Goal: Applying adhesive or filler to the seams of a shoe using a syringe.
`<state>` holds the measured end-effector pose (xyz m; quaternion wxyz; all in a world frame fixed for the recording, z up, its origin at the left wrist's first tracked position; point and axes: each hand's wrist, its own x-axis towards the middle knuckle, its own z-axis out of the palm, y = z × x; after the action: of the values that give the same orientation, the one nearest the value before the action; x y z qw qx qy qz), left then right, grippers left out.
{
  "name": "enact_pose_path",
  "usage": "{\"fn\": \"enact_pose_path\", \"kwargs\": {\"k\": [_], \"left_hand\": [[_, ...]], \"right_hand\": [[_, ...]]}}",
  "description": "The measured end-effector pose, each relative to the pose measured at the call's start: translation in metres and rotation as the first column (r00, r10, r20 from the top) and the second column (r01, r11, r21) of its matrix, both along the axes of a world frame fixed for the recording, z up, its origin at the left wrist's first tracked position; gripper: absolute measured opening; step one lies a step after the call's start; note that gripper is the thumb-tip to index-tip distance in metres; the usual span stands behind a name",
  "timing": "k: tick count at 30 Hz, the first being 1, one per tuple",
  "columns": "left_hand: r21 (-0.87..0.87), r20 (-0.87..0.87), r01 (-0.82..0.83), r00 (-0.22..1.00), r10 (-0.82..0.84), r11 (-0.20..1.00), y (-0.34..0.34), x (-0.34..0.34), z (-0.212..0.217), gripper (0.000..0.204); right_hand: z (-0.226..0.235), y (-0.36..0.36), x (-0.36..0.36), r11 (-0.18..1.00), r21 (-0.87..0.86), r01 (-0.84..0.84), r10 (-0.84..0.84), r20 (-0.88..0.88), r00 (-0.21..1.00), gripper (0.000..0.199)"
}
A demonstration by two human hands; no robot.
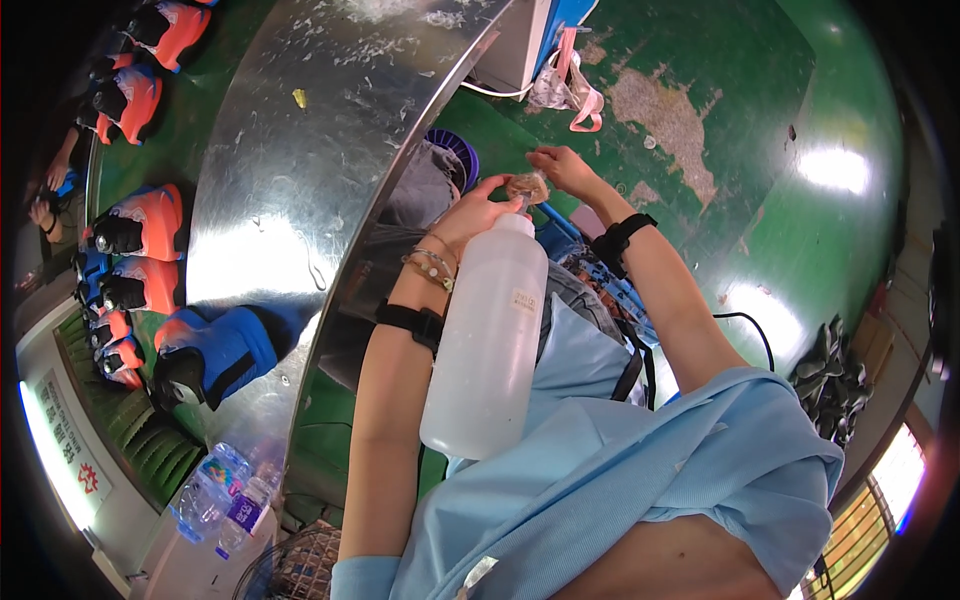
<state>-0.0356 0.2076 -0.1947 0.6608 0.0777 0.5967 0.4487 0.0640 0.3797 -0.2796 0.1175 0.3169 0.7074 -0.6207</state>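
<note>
White plastic bottle (487, 335) looks light and smooth, likely slippery. Left hand (475, 212) grips its neck; right hand (562, 168) pinches a soft brown rag (527, 186) just above.

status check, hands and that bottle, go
Left hand gripping neck of white plastic bottle. Right hand pinching brownish wad at the bottle's tip. Nothing blocking.

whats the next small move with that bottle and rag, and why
Probably tip the white squeeze bottle a little further so its nozzle wets the brownish rag. The left hand grips the bottle's neck and the right hand pinches the rag right at the tip.
</note>
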Motion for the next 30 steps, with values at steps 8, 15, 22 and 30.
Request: {"fn": "enact_pose_path", "kwargs": {"k": [8, 15, 22, 30], "left_hand": [[-0.077, 0.042, -0.070, 0.996, 0.074, 0.995, 0.003, 0.002, 0.006, 0.042], [-0.082, -0.003, -0.031, 1.000, 0.031, 0.996, -0.001, 0.000, 0.000, 0.043], [-0.102, 0.043, -0.006, 0.999, 0.010, 0.995, 0.002, 0.001, -0.003, 0.042], [-0.071, 0.167, -0.084, 0.981, 0.095, 0.994, 0.000, 0.001, 0.004, 0.041]], "right_hand": [[-0.007, 0.002, -0.012, 0.994, 0.038, -0.098, 0.100, -0.048, 0.994, 0.032], [-0.004, 0.014, -0.016, 0.988, -0.074, -0.134, 0.137, 0.028, 0.990, 0.032], [-0.017, 0.017, -0.014, 0.975, -0.141, -0.169, 0.180, 0.072, 0.981, 0.031], [-0.004, 0.017, -0.012, 0.981, -0.076, -0.180, 0.186, 0.078, 0.979, 0.032]]}}
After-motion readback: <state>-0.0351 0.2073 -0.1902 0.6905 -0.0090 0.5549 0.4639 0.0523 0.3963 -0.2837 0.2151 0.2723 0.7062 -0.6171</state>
